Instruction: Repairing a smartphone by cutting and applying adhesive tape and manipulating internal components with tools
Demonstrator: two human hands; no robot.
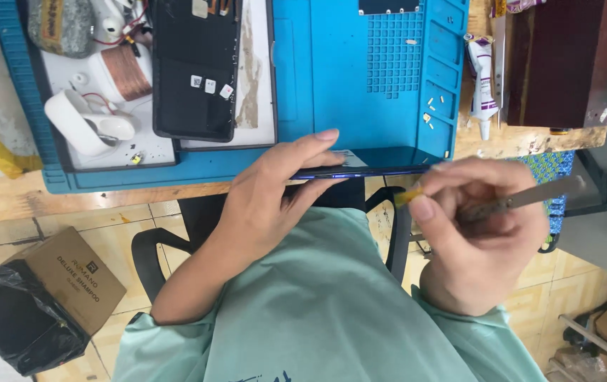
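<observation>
Teal shirt (324, 311) nearest camera. Right hand (477, 237) just above it, fingers pinched tight on thin metal pry tool (523, 199), yellow tip at phone's right end. Left hand (271, 194) grip closed on dark phone (367, 164), thumb over top, fingers beneath, phone held edge-on at table (91, 201) edge. Phone likely thin, stiff, slippery, glass fragile; best held by side edges. Beyond: blue work mat (331, 71), second dark phone (196, 67), glue tube (482, 85).

Tan tiled floor (126, 244) below a wooden workbench (98, 198); black chair (151, 258) underneath
</observation>
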